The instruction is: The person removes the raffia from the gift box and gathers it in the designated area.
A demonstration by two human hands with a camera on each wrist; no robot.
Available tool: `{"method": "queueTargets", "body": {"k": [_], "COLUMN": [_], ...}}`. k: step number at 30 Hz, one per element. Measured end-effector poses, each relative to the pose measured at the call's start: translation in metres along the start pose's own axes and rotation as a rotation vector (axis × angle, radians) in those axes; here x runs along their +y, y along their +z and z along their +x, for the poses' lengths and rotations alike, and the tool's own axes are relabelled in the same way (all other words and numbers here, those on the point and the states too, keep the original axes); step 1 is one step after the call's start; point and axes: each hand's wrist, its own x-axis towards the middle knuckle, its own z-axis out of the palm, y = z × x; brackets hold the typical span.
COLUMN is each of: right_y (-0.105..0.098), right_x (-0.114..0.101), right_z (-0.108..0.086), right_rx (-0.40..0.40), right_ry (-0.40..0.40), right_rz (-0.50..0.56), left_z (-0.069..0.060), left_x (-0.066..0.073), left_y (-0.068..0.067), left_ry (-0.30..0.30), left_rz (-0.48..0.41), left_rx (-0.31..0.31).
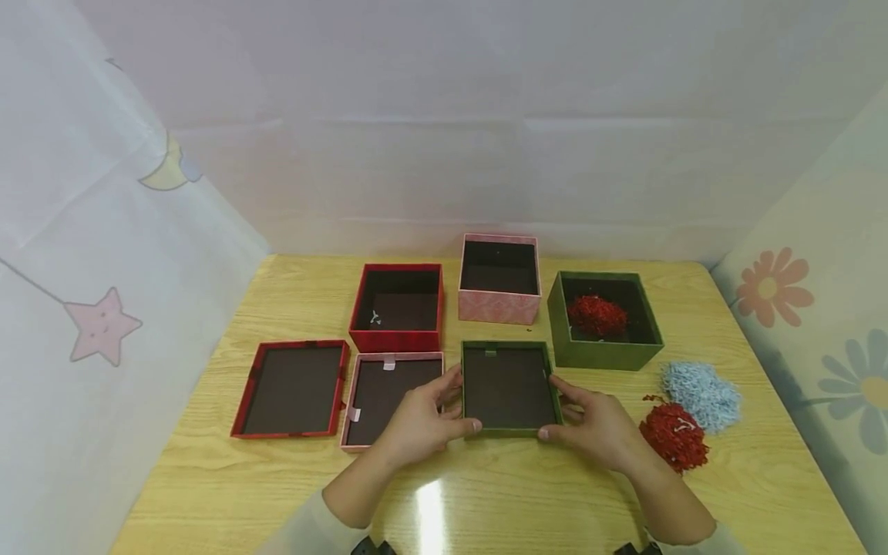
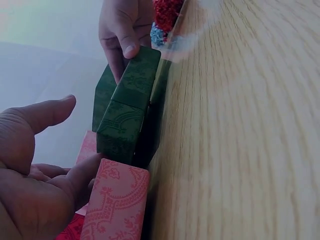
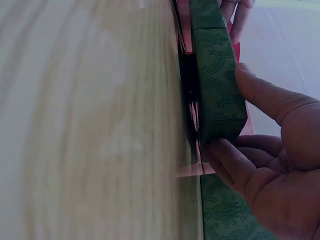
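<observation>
A green box lid (image 1: 509, 385), dark inside facing up, lies between the two hands in front of the green box (image 1: 607, 351). The right hand (image 1: 600, 420) holds its right front corner, the thumb at the front edge and fingers along the right side. At the left side, the fingers of the left hand (image 1: 419, 416) touch the lid, while the left wrist view shows the thumb (image 2: 55, 111) raised apart from it. Partly behind the left hand is a pink lid (image 1: 388, 401), also dark side up. Whether the green lid lies fully flat cannot be told.
A red lid (image 1: 290, 389) lies at far left. Behind the lids stand a red box (image 1: 395, 341) and a pink box (image 1: 498, 307). Red shredded paper (image 1: 598, 314) fills part of the green box. Right of the right hand lie red shreds (image 1: 673, 438) and light blue shreds (image 1: 701, 395).
</observation>
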Motion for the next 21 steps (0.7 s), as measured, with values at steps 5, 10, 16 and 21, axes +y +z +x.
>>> {"method": "queueTargets", "body": {"k": [5,10,16,21], "right_y": [0.001,0.000,0.000,0.001], "right_x": [0.001,-0.001,-0.004,-0.005], "right_z": [0.001,0.001,0.000,-0.001], "right_rx": [-0.014,-0.034,-0.057,-0.073], "right_ry": [0.008,0.023,0.005,0.024], "right_rz": [-0.015,-0.024,-0.035,-0.034], "left_z": [0.001,0.002,0.000,-0.001], "left_x": [-0.001,0.001,0.005,0.009], "left_y": [0.000,-0.002,-0.005,-0.006], "left_ry": [-0.008,-0.022,-0.038,-0.021], "left_rz": [0.001,0.016,0.073,0.090], "left_rx": [-0.012,-0.024,-0.054,-0.065]}}
